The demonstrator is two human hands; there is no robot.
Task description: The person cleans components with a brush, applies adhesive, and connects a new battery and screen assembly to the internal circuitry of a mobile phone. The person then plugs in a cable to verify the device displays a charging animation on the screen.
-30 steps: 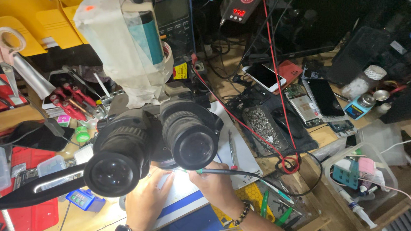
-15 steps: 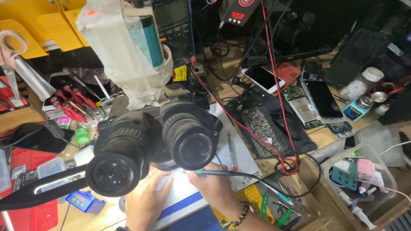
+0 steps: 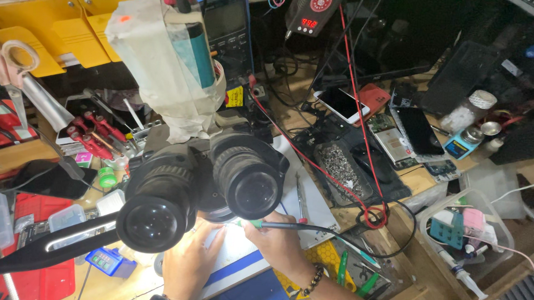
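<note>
Your right hand [image 3: 281, 243] is closed around the handle of a soldering iron [image 3: 275, 226], gripped like a pen, with its tip pointing left under the binocular microscope [image 3: 202, 186]. Your left hand [image 3: 190, 263] lies flat with fingers spread on the lit white work mat [image 3: 238, 251]; whether it pins anything down cannot be told, since the eyepieces hide the work itself. The iron is probably light and rigid, but its black cable [image 3: 359, 241] trails off to the right and may tug at the handle. Hold the insulated grip only, well back from the tip. A pair of tweezers [image 3: 300, 196] lies just beside your right hand on the mat.
</note>
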